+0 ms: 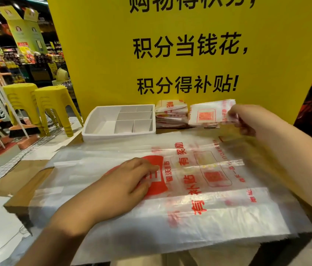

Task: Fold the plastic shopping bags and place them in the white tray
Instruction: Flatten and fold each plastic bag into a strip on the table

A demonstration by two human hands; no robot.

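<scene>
Bag (199, 181): spread flat across the middle of the table, translucent with red print. Its near part hangs over the table's near edge.
Handling: probably very light, limp and slippery. It is likely to slide or billow unless pinned, and a crease will hold only if pressed. Best taken by an edge or corner with the other palm flat on it.
Left hand (124, 185): palm down with fingers straight, pressing the bag's left-middle onto the table.
Right hand (245, 120): raised at far right with fingers curled, pinching thin film that looks like the bag's lifted right end. It is blurred, so the exact hold is unsure.
Tray (92, 123): white, with dividers, at far left just beyond the bag's far edge.
Stacks (170, 114): two piles of folded bags, far, right of the tray and beside the right hand.
Table (17, 179): a bare brown strip shows at left.
Room: a leftward fold has open air above the bag. The sign (170, 54) and stacks crowd the far side.
</scene>
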